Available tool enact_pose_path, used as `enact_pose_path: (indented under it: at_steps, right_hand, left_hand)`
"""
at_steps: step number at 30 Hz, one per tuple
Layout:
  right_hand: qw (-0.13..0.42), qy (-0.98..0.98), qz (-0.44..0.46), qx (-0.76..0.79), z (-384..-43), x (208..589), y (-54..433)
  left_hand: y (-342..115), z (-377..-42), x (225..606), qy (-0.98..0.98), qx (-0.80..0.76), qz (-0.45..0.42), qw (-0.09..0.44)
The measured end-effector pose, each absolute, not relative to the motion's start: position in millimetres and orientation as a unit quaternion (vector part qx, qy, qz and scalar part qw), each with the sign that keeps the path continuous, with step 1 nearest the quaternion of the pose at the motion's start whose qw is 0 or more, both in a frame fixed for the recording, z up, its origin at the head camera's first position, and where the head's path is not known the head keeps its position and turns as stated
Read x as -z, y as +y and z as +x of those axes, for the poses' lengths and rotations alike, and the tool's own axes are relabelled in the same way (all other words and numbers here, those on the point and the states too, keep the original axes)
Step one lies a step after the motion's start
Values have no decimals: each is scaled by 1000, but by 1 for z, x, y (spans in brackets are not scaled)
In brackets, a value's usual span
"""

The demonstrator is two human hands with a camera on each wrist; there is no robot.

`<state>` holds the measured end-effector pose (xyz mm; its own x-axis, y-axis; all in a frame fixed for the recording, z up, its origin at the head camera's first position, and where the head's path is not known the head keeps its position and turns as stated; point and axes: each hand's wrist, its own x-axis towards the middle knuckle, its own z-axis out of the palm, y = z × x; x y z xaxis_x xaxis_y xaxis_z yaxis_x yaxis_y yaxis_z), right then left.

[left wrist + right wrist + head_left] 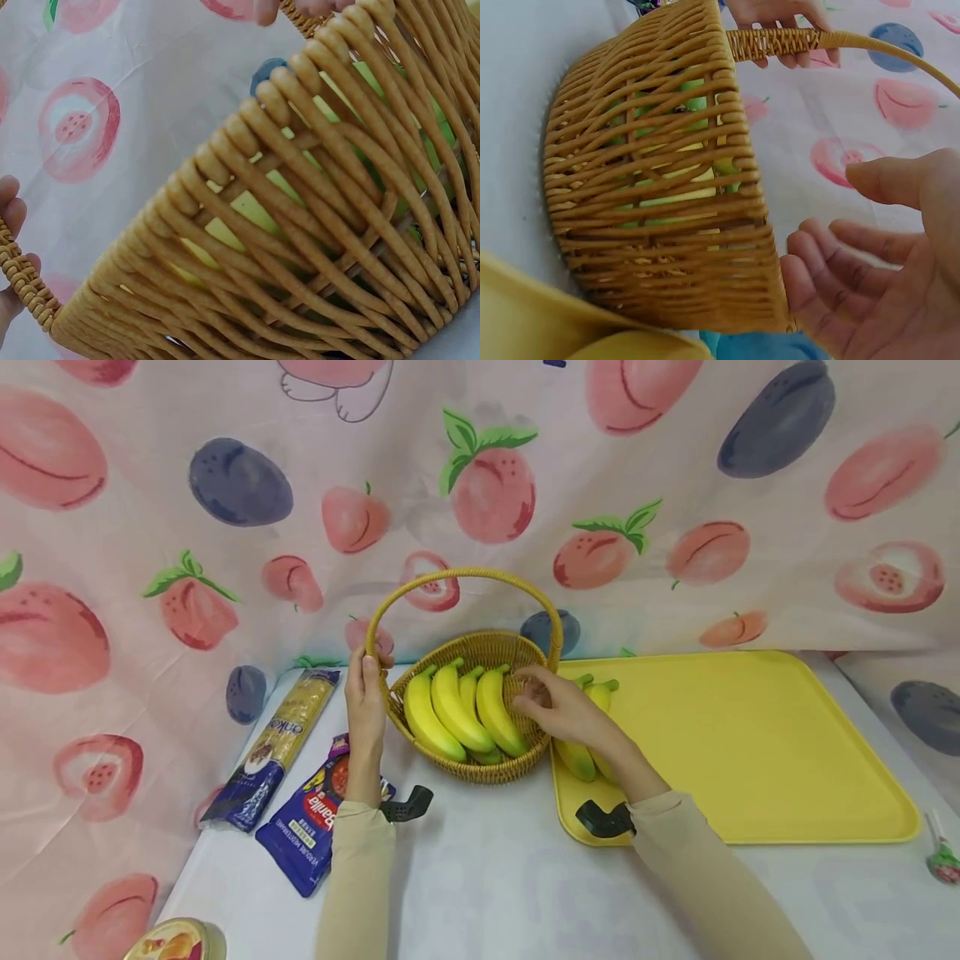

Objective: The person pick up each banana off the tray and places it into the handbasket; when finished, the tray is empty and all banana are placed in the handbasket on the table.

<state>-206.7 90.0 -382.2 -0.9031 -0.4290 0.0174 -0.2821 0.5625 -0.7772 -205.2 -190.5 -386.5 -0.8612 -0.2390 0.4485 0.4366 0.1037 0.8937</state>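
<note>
A wicker basket [498,771] with a tall arched handle [467,573] stands on the table and holds several yellow bananas [423,718]. My left hand [364,697] grips the lower left end of the handle; in the right wrist view the left hand's fingers [802,58] wrap round it. Over the basket's right side is my right hand [558,703], its fingers loosely bent with nothing between them. Seen from the right wrist, that right hand [877,262] is close to the rim, the thumb apart. More bananas [576,762] lie beside it, partly hidden by the right hand and forearm.
Those bananas rest on the left end of a yellow tray [750,743]. Left of the basket lie a pasta packet [281,735] and a blue Barilla pouch [303,827]. A round tin [176,941] sits front left, a lollipop [943,862] far right. Fruit-print cloth [480,552] hangs behind.
</note>
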Motion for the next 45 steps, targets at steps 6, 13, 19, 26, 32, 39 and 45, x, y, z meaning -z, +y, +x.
enact_pose_path:
  at_steps: [6,13,19,26,32,39,45]
  right_hand:
    - [43,876,-220,427,-195,388,105]
    - [35,871,-203,446,-187,399,120]
    - [38,869,-179,460,-186,410,134]
    - [25,878,-132,460,-188,426,153]
    - [15,888,-86,452,-195,435,166]
    - [57,893,-38,444,-197,446,177]
    - [105,900,-17,423,-195,451,177]
  left_hand:
    - [-189,-205,386,-705,660,-69,250]
    - [-188,-204,386,-704,661,-68,252]
    - [-188,-204,386,-698,667,-69,251]
    - [-188,-202,386,-700,667,-60,249]
    - [-189,-202,385,-700,667,-59,249]
    - [-188,-200,379,-717,650,-30,248]
    - [-187,-194,369,-742,624,13,244]
